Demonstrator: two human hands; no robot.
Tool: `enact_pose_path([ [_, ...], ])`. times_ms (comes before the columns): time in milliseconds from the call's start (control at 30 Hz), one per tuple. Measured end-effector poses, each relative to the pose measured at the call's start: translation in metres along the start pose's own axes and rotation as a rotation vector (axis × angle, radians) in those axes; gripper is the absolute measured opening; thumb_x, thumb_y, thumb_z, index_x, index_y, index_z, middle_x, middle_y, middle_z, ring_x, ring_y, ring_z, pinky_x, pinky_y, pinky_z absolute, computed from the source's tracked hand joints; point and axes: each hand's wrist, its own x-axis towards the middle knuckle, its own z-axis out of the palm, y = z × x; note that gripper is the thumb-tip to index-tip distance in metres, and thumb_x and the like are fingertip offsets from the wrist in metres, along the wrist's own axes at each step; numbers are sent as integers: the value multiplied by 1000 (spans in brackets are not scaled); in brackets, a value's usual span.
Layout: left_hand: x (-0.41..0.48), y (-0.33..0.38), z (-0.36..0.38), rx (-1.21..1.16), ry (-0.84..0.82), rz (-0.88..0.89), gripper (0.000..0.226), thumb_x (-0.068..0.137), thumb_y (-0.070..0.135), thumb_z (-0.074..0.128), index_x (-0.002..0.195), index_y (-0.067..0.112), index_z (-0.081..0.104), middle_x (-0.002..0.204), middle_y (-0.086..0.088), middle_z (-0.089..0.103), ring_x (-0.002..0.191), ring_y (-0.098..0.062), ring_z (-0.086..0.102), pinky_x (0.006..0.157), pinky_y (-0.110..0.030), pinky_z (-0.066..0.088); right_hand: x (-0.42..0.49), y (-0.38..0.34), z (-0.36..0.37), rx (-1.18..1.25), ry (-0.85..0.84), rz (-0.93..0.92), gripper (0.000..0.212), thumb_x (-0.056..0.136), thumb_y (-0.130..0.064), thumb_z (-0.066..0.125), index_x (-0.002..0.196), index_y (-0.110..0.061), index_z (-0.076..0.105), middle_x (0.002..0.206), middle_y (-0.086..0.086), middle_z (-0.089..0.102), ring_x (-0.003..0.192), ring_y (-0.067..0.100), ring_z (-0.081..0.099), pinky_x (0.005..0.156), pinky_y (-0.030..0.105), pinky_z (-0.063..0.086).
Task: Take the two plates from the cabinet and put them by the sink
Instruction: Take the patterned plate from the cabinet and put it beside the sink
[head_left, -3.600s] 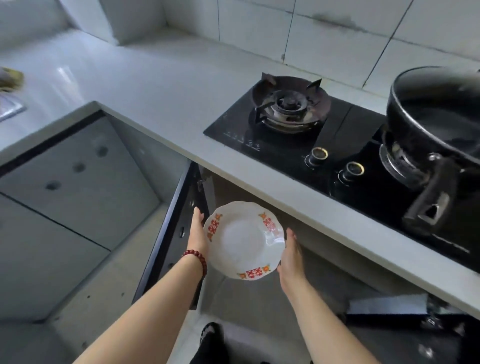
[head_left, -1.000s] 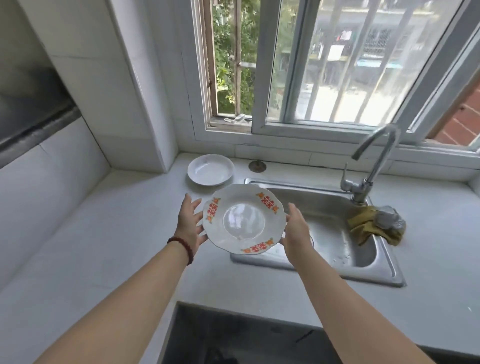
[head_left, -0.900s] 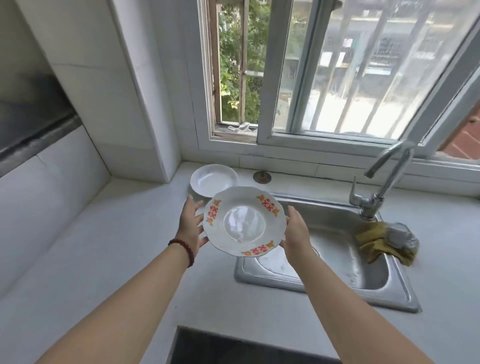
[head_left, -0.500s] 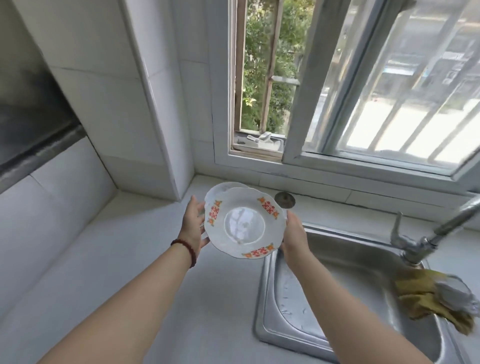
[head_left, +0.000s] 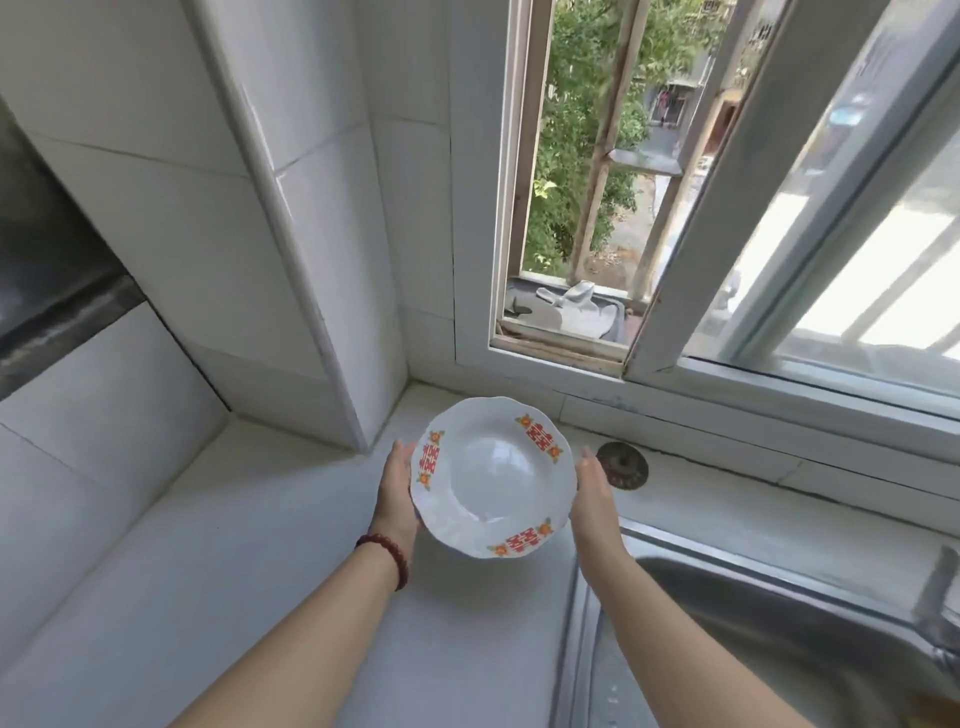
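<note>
White tiled wall (head_left: 156, 218) and open window (head_left: 566, 171) stand behind the white counter (head_left: 208, 545). The steel sink (head_left: 779, 623) occupies the lower right, its left rim just beside the arms. A white plate (head_left: 493, 475) with red and orange rim marks is held above the counter corner, left of the sink. The left hand (head_left: 397, 491) and right hand (head_left: 592, 493) press its opposite edges, fingers extended along the rim. A red bead bracelet (head_left: 387, 551) circles the left wrist. A round metal fitting (head_left: 622, 465) lies on the counter beside the right hand.
</note>
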Motion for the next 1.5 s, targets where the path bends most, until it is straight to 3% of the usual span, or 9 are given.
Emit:
enact_pose_path([
  [133, 22, -12, -3, 57, 49, 24, 40, 95, 51, 22, 84, 34, 56, 62, 27, 67, 59, 10, 63, 63, -26, 39, 19, 7, 6, 3, 12, -4, 48, 97, -40, 31, 144, -37, 23, 153, -5, 27, 136, 20, 26, 91, 35, 26],
  [300, 36, -20, -7, 121, 50, 16, 51, 93, 55, 19, 75, 43, 66, 67, 32, 66, 68, 10, 63, 66, -22, 35, 35, 12, 13, 42, 30, 38, 48, 96, -36, 31, 143, -41, 24, 152, -7, 27, 125, 10, 29, 91, 34, 25],
  [400, 41, -21, -8, 136, 50, 20, 47, 93, 57, 17, 88, 42, 61, 74, 30, 69, 75, 7, 64, 67, -22, 38, 40, 15, 18, 52, 29, 47, 48, 96, -35, 32, 142, -42, 24, 152, -6, 27, 126, 13, 31, 91, 34, 27],
  [633, 48, -22, -3, 112, 19, 33, 44, 95, 51, 17, 87, 36, 58, 72, 27, 69, 68, 10, 64, 49, -8, 46, 47, 20, 20, 52, 41, 62, 44, 98, -41, 28, 142, -44, 24, 153, -7, 27, 138, 19, 26, 103, 39, 26],
  [800, 53, -29, -4, 93, 25, 50, 42, 97, 48, 18, 83, 34, 55, 64, 28, 67, 61, 13, 62, 48, -6, 45, 50, 23, 21, 43, 40, 71, 44, 98, -46, 27, 142, -45, 24, 153, -10, 26, 139, 16, 24, 105, 37, 24],
  [1000, 60, -34, -4, 55, 18, 46, 39, 97, 45, 21, 93, 35, 58, 76, 27, 70, 73, 10, 64, 53, -7, 47, 55, 27, 23, 33, 45, 72, 44, 98, -45, 26, 142, -44, 24, 153, -10, 26, 139, 15, 24, 108, 39, 23],
  [1200, 59, -32, -3, 88, 23, 36, 40, 97, 45, 21, 96, 36, 60, 79, 27, 70, 76, 10, 64, 57, -10, 48, 50, 22, 24, 69, 31, 75, 44, 98, -46, 28, 142, -40, 28, 151, -12, 30, 134, 8, 28, 94, 27, 23],
  [1333, 49, -23, 1, 94, 43, 43, 32, 98, 42, 22, 90, 39, 53, 64, 36, 63, 62, 19, 58, 49, -4, 44, 44, 14, 22, 84, 39, 56, 41, 99, -39, 30, 139, -39, 34, 148, -10, 36, 114, 0, 33, 92, 26, 27],
  [1500, 27, -9, 8, 115, 33, 115, 30, 99, 39, 21, 87, 39, 49, 56, 42, 56, 55, 27, 50, 45, 1, 39, 25, 0, 18, 89, 34, 21, 40, 100, -37, 27, 138, -38, 36, 146, -8, 37, 110, 0, 32, 90, 26, 27],
])
